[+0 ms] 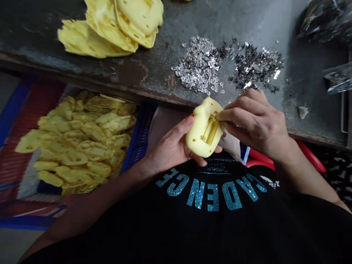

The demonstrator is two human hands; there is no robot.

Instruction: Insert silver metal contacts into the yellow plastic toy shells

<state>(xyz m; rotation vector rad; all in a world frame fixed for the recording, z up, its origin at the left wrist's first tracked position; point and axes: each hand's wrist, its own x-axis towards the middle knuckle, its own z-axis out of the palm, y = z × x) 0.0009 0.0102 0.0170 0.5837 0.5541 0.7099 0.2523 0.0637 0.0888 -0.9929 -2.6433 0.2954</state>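
My left hand [176, 146] is wrapped round a yellow plastic casing [198, 137], thumb on its near-left edge and fingers beneath. The casing is tilted toward me and shows a rectangular battery compartment [210, 131] with a small metal piece at its lower end. My right hand [251, 119] pinches at the compartment's upper end. Its fingertips touch the casing there and hide whatever is between them. Just beyond my hands, on the bench, lie a pile of small silvery metal contacts [199, 66] and a darker pile of metal pieces [254, 66].
Several yellow casings [140, 18] are stacked on the grey bench [162, 44] at the far left. Below it, a blue and red crate [137, 135] holds many yellow parts [82, 139]. Plastic bags of metal pieces [327, 22] lie at the right. A red chair edge [310, 156] shows beside me.
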